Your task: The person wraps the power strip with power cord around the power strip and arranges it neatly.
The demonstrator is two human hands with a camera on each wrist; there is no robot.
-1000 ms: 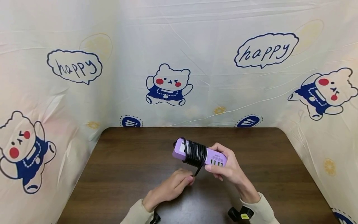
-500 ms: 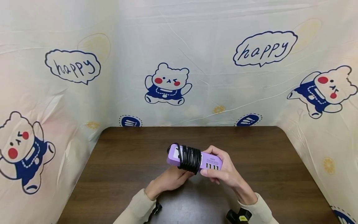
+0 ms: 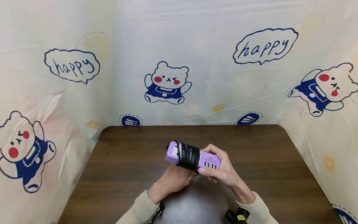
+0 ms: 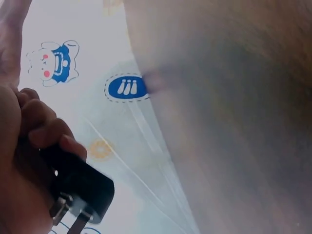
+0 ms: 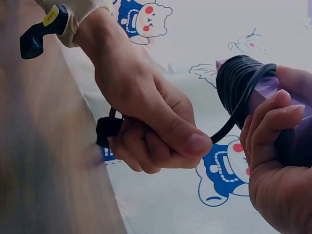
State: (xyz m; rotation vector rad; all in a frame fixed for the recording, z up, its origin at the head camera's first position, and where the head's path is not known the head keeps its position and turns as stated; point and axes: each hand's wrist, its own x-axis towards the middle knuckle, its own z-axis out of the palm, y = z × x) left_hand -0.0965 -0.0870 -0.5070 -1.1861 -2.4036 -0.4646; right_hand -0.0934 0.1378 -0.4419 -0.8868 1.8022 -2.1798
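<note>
A purple power strip [image 3: 210, 161] with white sockets and a row of USB ports is held above the table, tilted. Round its middle a black power cord [image 3: 188, 156] is wound in several tight turns. My right hand [image 3: 225, 169] grips the strip's right end, thumb on the near edge. My left hand [image 3: 174, 179] is below and left of the strip, its fingers partly hidden behind the coil. In the right wrist view a length of cord runs from the coil into the left hand's curled fingers. A black plug [image 4: 90, 187] with bare metal prongs sticks out of that fist.
Below the hands lies a dark brown wooden table [image 3: 134, 146]. A pale printed curtain [image 3: 207, 77] with bears and "happy" bubbles stands behind it and along both sides. Each wrist wears a black camera [image 3: 237, 214].
The strip and right hand have shifted slightly left and down. My left hand has moved from in front of the coil to under it, so its fingers are now partly covered.
</note>
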